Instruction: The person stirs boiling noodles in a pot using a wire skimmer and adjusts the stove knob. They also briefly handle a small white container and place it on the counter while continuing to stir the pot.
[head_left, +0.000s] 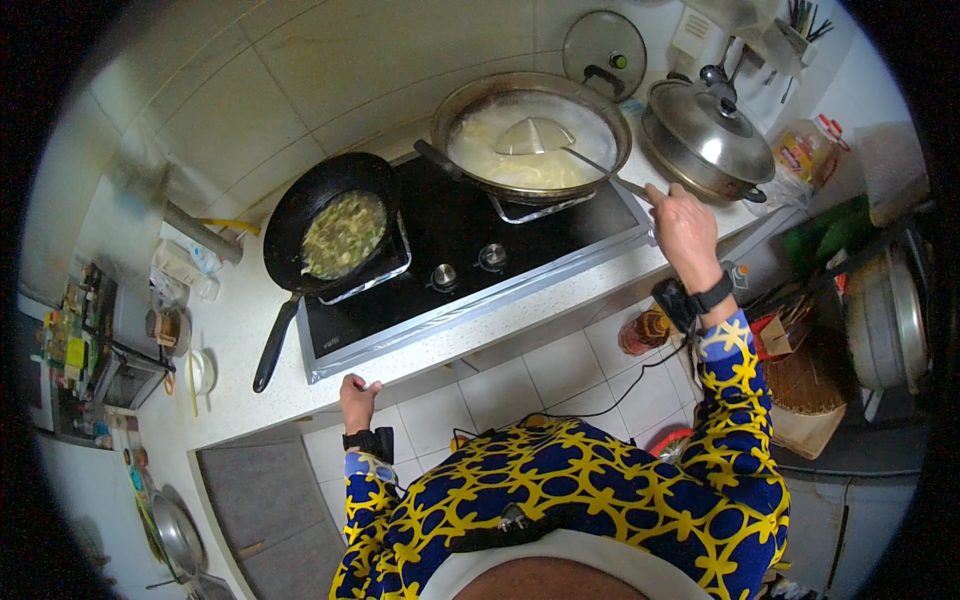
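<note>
My right hand (684, 225) grips the long handle of a metal skimmer (534, 138). The skimmer's head rests over the right-hand wok (441, 112), partly in pale, foamy liquid with noodle-like strands (536, 174). My left hand (358, 401) is by the counter's front edge, fingers curled, with nothing seen in it; whether it touches the edge I cannot tell. Above it, on the left burner, a black wok (289, 225) holds a soupy mix with green and yellow pieces (345, 234). Its handle (276, 345) sticks out over the white counter (247, 416).
Both woks stand on a black glass gas hob (431, 202) with two knobs. Right of it are a lidded steel pot (709, 139) and an oil bottle (810, 154). A glass lid (604, 56) leans against the wall. A black cable (600, 412) hangs by my right arm.
</note>
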